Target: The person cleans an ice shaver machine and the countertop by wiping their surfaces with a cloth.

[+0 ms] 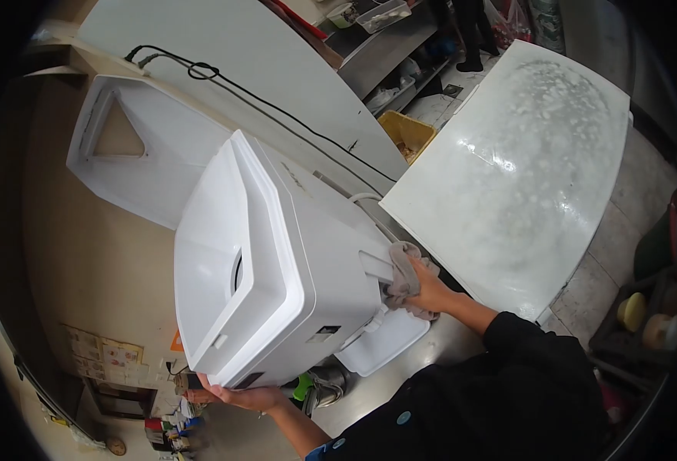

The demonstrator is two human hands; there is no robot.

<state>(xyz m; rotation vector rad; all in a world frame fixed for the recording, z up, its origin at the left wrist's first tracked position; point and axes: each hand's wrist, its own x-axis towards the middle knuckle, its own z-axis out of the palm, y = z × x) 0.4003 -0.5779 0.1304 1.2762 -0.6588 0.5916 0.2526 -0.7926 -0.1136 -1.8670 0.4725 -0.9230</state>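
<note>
A tall white plastic machine (323, 253) fills the middle of the view. Its hinged lid (169, 173) is swung up, showing a sloped hopper (211, 238) with a dark opening inside. My left hand (246, 397) grips the machine's lower-left top edge, its fingertips partly hidden. Bunched in my right hand (430, 290) is a grey-brown cloth (405, 273), pressed against the recess in the machine's front. Beneath that recess sits a white tray (384, 343) on the metal counter (423, 357).
Black cables (277, 115) run along the white panel behind the machine. At right stands a large white lid-like surface (523, 177), with a yellow bin (407, 137) beside it. A metal container (327, 384) is near my left arm. Another person's legs (470, 34) show at the top.
</note>
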